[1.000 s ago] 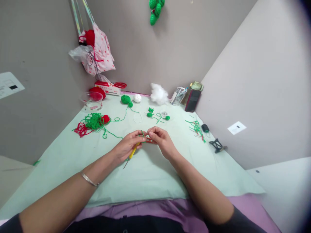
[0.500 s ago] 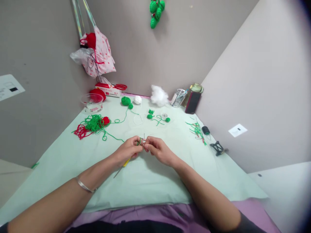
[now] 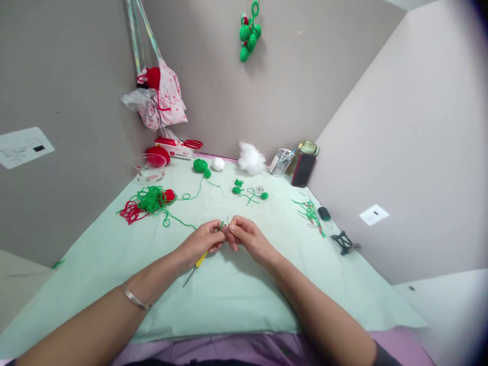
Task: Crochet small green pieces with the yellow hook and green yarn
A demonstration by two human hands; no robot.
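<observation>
Pinching fingertips together mid-frame, we steady small work; our left hand (image 3: 204, 241) grips the yellow-handled hook (image 3: 201, 260), our right hand (image 3: 249, 238) closed.

**Yarn + yellow-handled tool, both at the hands**

Yellow-handled tool (image 3: 200, 260): slim grey metal shaft, sticks out below the left hand (image 3: 204, 239). Tilted, bare shaft end down toward the wearer and to the left, clear of the fingers. Upper end hidden in the grip; tip too small to read.

Green yarn (image 3: 182, 222): thin single strand, slack and slightly wavy over the pale cloth, running from the green-and-red tangle (image 3: 151, 199) to the left hand. Small bit shows at the left fingertips, right beside the right hand (image 3: 249, 236). Worked shape there: can't tell, fingers cover it.
</observation>
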